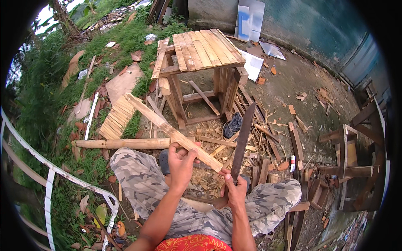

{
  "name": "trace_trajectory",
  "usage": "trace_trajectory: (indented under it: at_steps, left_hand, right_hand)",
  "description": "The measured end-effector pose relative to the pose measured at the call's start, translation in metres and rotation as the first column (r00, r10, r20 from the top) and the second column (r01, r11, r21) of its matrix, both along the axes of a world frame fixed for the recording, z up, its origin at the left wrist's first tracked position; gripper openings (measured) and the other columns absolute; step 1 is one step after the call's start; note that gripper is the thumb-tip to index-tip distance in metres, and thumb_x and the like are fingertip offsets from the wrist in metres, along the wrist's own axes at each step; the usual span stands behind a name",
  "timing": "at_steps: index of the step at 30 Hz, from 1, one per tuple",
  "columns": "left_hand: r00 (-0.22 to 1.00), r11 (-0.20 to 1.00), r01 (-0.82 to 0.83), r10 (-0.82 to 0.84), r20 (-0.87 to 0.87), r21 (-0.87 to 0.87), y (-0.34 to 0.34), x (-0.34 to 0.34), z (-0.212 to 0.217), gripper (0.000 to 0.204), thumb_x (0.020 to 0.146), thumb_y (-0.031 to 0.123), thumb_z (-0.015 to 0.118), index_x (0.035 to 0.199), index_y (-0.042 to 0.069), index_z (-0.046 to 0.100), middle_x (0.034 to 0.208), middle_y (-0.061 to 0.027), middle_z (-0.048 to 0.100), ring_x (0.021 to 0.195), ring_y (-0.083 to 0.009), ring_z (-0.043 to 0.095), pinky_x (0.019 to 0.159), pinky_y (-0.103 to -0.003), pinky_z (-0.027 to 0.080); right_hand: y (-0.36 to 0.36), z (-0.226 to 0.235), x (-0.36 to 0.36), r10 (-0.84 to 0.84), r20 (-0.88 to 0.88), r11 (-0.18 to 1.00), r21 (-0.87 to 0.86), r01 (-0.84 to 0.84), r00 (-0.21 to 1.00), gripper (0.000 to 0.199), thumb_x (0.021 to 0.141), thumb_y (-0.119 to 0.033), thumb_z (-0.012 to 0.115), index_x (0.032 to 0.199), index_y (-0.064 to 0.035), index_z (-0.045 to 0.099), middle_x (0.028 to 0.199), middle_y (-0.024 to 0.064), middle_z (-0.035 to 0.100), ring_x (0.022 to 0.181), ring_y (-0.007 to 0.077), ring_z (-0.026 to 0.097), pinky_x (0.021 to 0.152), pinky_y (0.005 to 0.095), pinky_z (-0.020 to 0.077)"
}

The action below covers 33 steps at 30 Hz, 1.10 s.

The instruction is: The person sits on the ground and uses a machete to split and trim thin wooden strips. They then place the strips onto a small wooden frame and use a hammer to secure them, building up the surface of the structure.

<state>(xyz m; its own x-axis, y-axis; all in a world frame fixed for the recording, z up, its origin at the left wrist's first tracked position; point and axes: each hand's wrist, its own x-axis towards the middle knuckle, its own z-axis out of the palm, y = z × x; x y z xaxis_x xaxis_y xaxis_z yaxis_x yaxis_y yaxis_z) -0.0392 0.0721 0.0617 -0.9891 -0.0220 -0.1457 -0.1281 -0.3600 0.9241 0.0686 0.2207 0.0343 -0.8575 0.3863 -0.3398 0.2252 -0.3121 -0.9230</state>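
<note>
My left hand (pixel 181 162) is closed around a long split bamboo slat (pixel 161 122), which slants from the far left down toward my right hand. In my right hand (pixel 234 190) is the handle of a machete (pixel 243 144), its dark, broad blade pointing up and away from me. The thumb and a fingertip of that hand also touch the slat's near end. Beyond the slat stands a small wooden table (pixel 179 98) topped with bamboo slats (pixel 203 50); one loose-looking strip lies along its left side.
A round bamboo pole (pixel 125 144) lies before my left knee, beside a bundle of slats (pixel 118 117). Wood shavings and offcuts litter the ground between my legs. A white metal frame (pixel 79 182) curves at left. Wooden frames (pixel 344 150) stand at right, near a small glue-like tube (pixel 292 163).
</note>
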Motion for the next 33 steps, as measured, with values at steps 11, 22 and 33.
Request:
trace_trajectory:
  at_steps: [11,22,33]
  left_hand:
    - [0.946,0.946,0.324,-0.324,-0.025,0.003,0.008,0.016,-0.016,0.040,0.103,0.016,0.058,0.134,-0.006,0.050,0.120,-0.0137,0.066,0.106,-0.0159,0.063,0.092,-0.026,0.051]
    - [0.923,0.844,0.366,-0.382,0.040,-0.392,0.011,0.044,-0.020,0.019,0.098,0.018,0.066,0.099,0.000,0.072,0.079,-0.0011,0.066,0.064,-0.0063,0.055,0.058,-0.025,0.043]
    - [0.892,0.378,0.224,-0.451,0.032,-0.898,-0.042,0.015,-0.017,0.050,0.100,0.032,0.060,0.135,-0.003,0.058,0.145,-0.0291,0.050,0.135,-0.0348,0.048,0.110,-0.043,0.040]
  right_hand:
    - [0.003,0.026,-0.027,-0.089,0.032,0.923,-0.372,0.095,0.995,0.022,0.094,-0.015,0.071,0.105,0.0029,0.064,0.082,0.0140,0.069,0.046,0.0140,0.054,0.041,0.0281,0.0447]
    - [0.009,0.020,-0.025,-0.145,0.039,0.916,-0.373,0.149,0.989,0.022,0.094,-0.015,0.070,0.106,0.0015,0.062,0.084,0.0154,0.069,0.047,0.0141,0.054,0.042,0.0291,0.0448]
    - [0.023,0.026,-0.024,-0.128,0.054,0.853,-0.503,0.138,0.990,0.019,0.095,-0.013,0.067,0.105,0.0001,0.059,0.084,0.0172,0.068,0.046,0.0127,0.051,0.042,0.0286,0.0434]
